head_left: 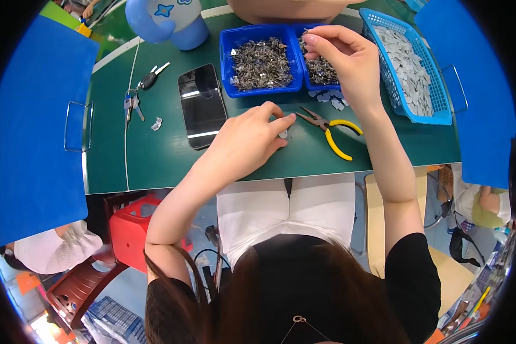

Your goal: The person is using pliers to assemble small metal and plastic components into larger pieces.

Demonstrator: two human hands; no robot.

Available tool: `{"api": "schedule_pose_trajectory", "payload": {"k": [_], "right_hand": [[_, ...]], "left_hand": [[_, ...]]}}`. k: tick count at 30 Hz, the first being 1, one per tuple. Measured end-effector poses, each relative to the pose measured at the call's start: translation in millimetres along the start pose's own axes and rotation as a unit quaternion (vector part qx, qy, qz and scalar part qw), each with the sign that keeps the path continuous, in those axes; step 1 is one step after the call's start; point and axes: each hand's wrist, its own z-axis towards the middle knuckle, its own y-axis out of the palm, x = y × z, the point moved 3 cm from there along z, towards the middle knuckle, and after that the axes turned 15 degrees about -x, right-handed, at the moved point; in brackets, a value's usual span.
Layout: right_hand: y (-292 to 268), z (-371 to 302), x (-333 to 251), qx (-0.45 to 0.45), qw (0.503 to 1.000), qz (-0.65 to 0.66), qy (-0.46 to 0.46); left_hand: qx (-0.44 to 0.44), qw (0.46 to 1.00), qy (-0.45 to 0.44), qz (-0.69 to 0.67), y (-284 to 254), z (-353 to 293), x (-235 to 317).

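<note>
My left hand [247, 136] rests low over the table with its fingers bent round a small white flat piece [283, 134]. My right hand [350, 60] is raised above a blue bin [297, 53] of small metal parts [321, 71]. Its thumb and fingertips are pinched together, and whatever they hold is too small to make out. Between the hands lie pliers [329, 127] with yellow handles, jaws pointing toward my left hand. Loose white pieces [333, 98] lie under my right wrist, beside the bin.
Another blue bin [228, 63] holds many metal parts. At the right, a light-blue basket [389, 71] is filled with white flat pieces. A black phone [202, 109], keys [133, 106] and a crumpled scrap [156, 124] lie left. A blue fan-like object [190, 35] stands behind.
</note>
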Motion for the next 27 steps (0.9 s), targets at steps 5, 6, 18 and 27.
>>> {"api": "schedule_pose_trajectory", "payload": {"k": [5, 6, 18, 27], "right_hand": [[3, 0, 6, -0.015, 1.000, -0.004, 0.015], [4, 0, 7, -0.023, 1.000, 0.001, 0.016], [11, -4, -4, -0.054, 0.997, 0.055, 0.026], [22, -13, -20, -0.032, 0.991, -0.122, -0.034]], "left_hand": [[-0.077, 0.996, -0.016, -0.032, 4, 9, -15], [-0.076, 0.997, -0.015, -0.030, 3, 10, -15], [0.220, 0.944, 0.061, -0.238, -46, 15, -19], [0.276, 0.817, 0.057, -0.503, -49, 47, -36]]}}
